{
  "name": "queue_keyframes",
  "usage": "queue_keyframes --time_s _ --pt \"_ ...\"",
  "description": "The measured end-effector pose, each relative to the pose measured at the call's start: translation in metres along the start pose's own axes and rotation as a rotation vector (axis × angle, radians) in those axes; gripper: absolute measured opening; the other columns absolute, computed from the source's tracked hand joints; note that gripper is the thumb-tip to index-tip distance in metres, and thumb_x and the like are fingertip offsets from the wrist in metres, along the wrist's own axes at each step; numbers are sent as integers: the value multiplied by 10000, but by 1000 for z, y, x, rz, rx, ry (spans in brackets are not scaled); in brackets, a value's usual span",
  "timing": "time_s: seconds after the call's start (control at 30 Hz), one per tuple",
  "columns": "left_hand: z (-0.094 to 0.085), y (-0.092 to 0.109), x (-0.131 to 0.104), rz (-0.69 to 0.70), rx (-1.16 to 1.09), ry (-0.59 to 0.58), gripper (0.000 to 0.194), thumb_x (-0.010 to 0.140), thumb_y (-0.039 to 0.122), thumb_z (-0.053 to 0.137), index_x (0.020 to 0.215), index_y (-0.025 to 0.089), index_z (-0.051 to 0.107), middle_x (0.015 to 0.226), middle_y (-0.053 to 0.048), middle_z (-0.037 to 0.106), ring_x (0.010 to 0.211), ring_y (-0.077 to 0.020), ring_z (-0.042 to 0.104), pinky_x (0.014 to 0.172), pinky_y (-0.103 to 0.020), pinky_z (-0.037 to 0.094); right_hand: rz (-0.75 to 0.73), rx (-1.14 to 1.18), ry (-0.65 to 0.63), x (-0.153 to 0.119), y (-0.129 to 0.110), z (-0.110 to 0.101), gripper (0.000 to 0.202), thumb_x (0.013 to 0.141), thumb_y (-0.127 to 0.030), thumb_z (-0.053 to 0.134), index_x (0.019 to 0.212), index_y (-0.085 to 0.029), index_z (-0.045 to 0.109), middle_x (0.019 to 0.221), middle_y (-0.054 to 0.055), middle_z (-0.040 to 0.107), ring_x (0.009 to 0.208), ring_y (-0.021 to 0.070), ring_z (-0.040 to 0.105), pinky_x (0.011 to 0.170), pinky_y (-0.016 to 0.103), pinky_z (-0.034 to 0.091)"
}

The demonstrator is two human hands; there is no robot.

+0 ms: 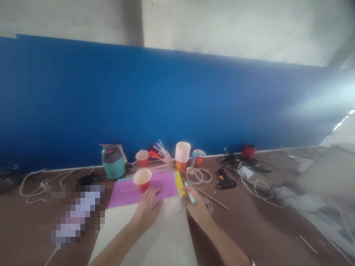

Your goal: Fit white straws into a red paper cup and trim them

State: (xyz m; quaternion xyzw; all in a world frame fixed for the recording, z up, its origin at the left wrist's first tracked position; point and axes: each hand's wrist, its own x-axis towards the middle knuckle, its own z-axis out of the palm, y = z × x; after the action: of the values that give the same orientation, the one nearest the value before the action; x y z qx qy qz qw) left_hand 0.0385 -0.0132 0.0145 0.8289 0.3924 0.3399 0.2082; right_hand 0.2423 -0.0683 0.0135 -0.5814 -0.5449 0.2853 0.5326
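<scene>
My left hand (147, 208) lies on a white sheet (141, 242), fingers stretched forward with the tips near the base of a red paper cup (143, 184). The cup stands upright on purple paper (119, 195); whether the fingertips touch it, I cannot tell. In my right hand (198, 210) is a white marker (190, 196) with a teal end, at the sheet's right edge. Between my hands a round outline (175, 204) shows on the sheet. Yellow paper (180, 186) peeks out beside the purple paper.
Behind stand a teal-and-grey container (114, 164), a cup (142, 158), stacked cups (182, 153), another cup (198, 158) and a cup of pens (165, 157). Tape rings (203, 175), a stick (212, 198) and a black glue gun (226, 181) lie right. Cables (259, 190) spread farther right.
</scene>
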Motion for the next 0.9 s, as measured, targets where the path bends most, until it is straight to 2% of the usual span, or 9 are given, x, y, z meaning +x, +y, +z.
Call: queue_keyframes --time_s 0.1,0.27,0.4,0.5,0.57,0.63,0.7,0.8,0.9 --pt "-5 -5 0 26 35 121 190 849 211 427 997 188 544 974 -98 605 971 -238 552 854 -399 459 -26 -127 6 0 -1 -2 206 724 -216 475 920 -194 534 642 -15 580 588 154 566 559 250 461" --pt "-11 -2 -3 82 78 247 171 845 177 433 954 208 561 941 -73 603 942 -223 548 833 -365 450 -80 -349 -48 -2 -3 0 233 741 -174 407 945 -175 520 624 0 603 569 165 591 560 260 459" --pt "-26 -4 0 23 57 593 89 833 218 459 879 205 534 863 -55 571 864 -213 535 798 -357 441 -147 -470 -34 -4 5 1 279 750 -142 380 988 -167 524 669 26 640 596 177 619 576 268 475" --pt "-47 -15 11 -169 -42 783 186 803 290 504 966 200 511 917 -52 544 857 -205 529 784 -342 444 -221 -525 16 -3 4 -1 317 751 -140 398 1041 -177 519 833 69 673 770 209 645 684 306 492" --pt "-62 -25 22 -272 -127 759 221 776 320 519 964 203 523 922 -44 555 851 -203 543 771 -331 450 -274 -534 37 1 -4 -3 336 758 -146 410 1077 -183 510 934 87 668 871 222 632 751 327 484" --pt "-74 -36 35 -347 -165 672 230 755 329 519 945 202 542 929 -42 583 843 -202 563 761 -326 456 -295 -535 18 7 -18 -6 341 773 -159 418 1102 -194 501 979 87 660 905 222 622 785 337 474" --pt "-83 -46 48 -387 -167 577 239 746 347 512 918 191 565 904 -44 619 806 -203 588 744 -331 465 -270 -553 -51 15 -33 -9 369 772 -213 478 1142 -213 484 1039 80 640 951 230 604 816 350 461" --pt "-89 -58 63 -365 -178 445 277 731 387 520 881 170 603 805 -41 663 731 -204 621 678 -313 487 -231 -614 -188 29 -49 -12 542 712 -365 616 1205 -206 457 1125 99 587 1040 267 548 846 374 442" --pt "-88 -65 74 -329 -153 340 283 746 379 494 882 164 619 810 -44 683 750 -204 641 666 -297 499 -275 -734 -201 50 -59 -5 270 852 -341 465 1047 -195 580 1002 91 596 964 236 559 818 346 429"
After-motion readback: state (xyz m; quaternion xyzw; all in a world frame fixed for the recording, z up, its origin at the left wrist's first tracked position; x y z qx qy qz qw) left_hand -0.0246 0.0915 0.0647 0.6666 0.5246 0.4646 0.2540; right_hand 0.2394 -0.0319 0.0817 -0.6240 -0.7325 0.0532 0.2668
